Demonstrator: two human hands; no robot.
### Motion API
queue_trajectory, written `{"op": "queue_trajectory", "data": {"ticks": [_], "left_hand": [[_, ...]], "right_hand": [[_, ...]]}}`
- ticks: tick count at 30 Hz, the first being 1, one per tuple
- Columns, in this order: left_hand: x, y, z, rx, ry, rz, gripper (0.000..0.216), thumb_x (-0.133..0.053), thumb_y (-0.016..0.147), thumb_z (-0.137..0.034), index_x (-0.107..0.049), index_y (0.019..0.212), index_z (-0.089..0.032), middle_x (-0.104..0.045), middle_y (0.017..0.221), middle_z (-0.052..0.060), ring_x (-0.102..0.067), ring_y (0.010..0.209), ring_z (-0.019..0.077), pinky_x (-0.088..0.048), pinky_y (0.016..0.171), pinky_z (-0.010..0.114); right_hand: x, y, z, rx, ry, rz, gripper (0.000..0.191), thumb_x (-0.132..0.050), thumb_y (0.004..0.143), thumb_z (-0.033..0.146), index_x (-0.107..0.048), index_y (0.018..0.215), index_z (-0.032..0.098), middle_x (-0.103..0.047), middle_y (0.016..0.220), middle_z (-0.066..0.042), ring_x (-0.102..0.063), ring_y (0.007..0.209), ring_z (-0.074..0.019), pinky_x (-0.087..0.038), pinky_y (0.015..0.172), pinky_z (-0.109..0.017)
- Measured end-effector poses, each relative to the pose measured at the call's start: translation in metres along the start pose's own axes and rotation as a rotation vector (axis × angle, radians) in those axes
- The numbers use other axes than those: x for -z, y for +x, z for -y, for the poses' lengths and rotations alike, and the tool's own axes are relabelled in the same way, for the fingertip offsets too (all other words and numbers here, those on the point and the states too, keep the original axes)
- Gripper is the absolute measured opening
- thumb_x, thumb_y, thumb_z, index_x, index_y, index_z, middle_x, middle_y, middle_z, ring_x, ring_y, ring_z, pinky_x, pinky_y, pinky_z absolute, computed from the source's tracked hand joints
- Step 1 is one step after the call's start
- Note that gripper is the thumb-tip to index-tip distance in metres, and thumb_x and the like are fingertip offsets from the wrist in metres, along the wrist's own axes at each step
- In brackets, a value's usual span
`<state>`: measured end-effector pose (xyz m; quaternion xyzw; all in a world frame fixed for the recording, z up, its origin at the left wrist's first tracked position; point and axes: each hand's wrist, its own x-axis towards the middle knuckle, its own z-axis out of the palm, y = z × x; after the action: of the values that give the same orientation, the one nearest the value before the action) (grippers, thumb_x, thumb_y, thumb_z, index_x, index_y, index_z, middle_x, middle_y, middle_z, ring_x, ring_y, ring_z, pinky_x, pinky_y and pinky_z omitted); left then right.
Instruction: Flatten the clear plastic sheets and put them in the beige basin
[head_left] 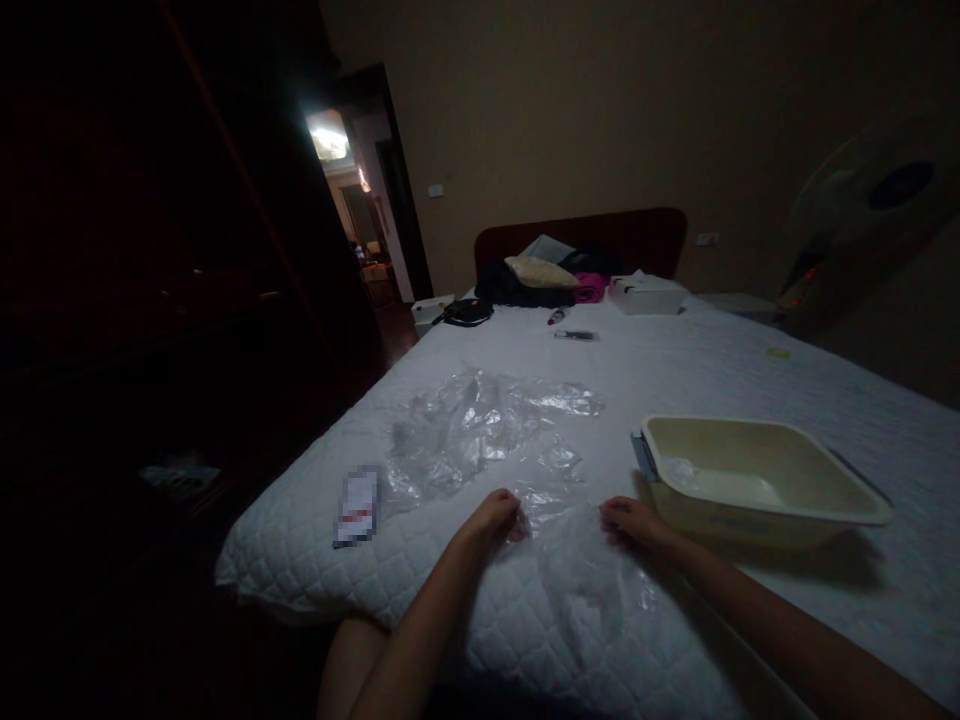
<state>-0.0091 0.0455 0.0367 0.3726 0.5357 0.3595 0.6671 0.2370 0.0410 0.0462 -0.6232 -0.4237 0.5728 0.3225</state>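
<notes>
A clear plastic bag (577, 560) is stretched between my two hands over the near part of the bed. My left hand (501, 514) pinches its left edge, fingers closed. On the other side my right hand (628, 520) grips the right edge, also closed. Just beyond them, more crumpled clear plastic bags (480, 430) lie spread on the white quilted bedcover (420, 570). To the right of my right hand stands a cream plastic bin (780, 520) with grey handles and a small piece of clear plastic inside.
A phone-sized item (358, 505), blurred out, lies at the bed's left edge. Farther back are a dark pouch (466, 313), a pillow (541, 272) on dark cloth, and a white box (646, 294). A fan (900, 185) stands at the right.
</notes>
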Motion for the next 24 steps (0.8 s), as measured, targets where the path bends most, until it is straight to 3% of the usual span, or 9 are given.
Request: {"op": "queue_trajectory", "data": {"ticks": [6, 9, 13, 16, 20, 24], "left_hand": [[0.003, -0.007, 0.003, -0.009, -0.02, 0.044, 0.03, -0.056, 0.072, -0.041, -0.044, 0.083, -0.016, -0.056, 0.062, 0.0, -0.057, 0.044, 0.0134, -0.04, 0.041, 0.022], [0.006, -0.012, 0.007, -0.06, -0.017, 0.083, 0.041, -0.067, 0.063, -0.039, -0.043, 0.087, -0.016, -0.058, 0.07, 0.001, -0.058, 0.048, 0.013, -0.039, 0.042, 0.02], [0.013, -0.018, 0.009, -0.074, -0.022, 0.139, 0.049, -0.07, 0.06, -0.038, -0.042, 0.094, -0.016, -0.059, 0.078, 0.005, -0.06, 0.055, 0.0139, -0.041, 0.045, 0.02], [0.02, -0.019, 0.011, -0.066, -0.04, 0.181, 0.054, -0.069, 0.062, -0.038, -0.04, 0.103, -0.018, -0.059, 0.088, 0.006, -0.058, 0.053, 0.0112, -0.044, 0.047, 0.022], [0.028, -0.018, 0.019, -0.1, -0.07, 0.234, 0.065, -0.075, 0.053, -0.022, -0.04, 0.108, -0.018, -0.057, 0.09, 0.004, -0.053, 0.048, 0.0069, -0.044, 0.046, 0.022], [0.032, -0.019, 0.024, -0.126, -0.071, 0.221, 0.062, -0.074, 0.052, -0.019, -0.042, 0.105, -0.017, -0.055, 0.096, 0.005, -0.053, 0.048, 0.0074, -0.044, 0.042, 0.023]], "right_hand": [[0.002, -0.001, 0.005, 0.075, -0.163, 0.031, 0.016, -0.06, 0.067, 0.028, -0.049, 0.072, 0.018, -0.05, 0.047, 0.005, -0.047, 0.036, -0.0087, -0.033, 0.035, -0.018], [0.008, 0.001, 0.002, 0.172, -0.369, -0.042, 0.012, -0.055, 0.071, 0.029, -0.051, 0.072, 0.018, -0.052, 0.048, 0.004, -0.048, 0.039, -0.0105, -0.036, 0.039, -0.021], [0.01, 0.0, 0.004, 0.535, -0.691, -0.156, 0.017, -0.049, 0.076, 0.029, -0.058, 0.084, 0.017, -0.063, 0.081, -0.006, -0.059, 0.072, -0.0179, -0.045, 0.066, -0.028], [-0.002, -0.002, 0.01, 0.75, -0.877, -0.082, 0.027, -0.043, 0.08, 0.03, -0.057, 0.101, 0.019, -0.057, 0.105, -0.01, -0.055, 0.093, -0.0206, -0.041, 0.081, -0.032], [-0.016, 0.006, 0.014, 0.761, -1.151, 0.079, 0.044, -0.048, 0.078, 0.039, -0.05, 0.116, 0.016, -0.047, 0.123, -0.016, -0.047, 0.109, -0.0267, -0.038, 0.088, -0.038], [-0.015, 0.019, 0.007, 0.728, -1.296, 0.14, 0.061, -0.049, 0.076, 0.044, -0.04, 0.127, 0.012, -0.035, 0.134, -0.021, -0.034, 0.122, -0.0321, -0.033, 0.094, -0.044]]}}
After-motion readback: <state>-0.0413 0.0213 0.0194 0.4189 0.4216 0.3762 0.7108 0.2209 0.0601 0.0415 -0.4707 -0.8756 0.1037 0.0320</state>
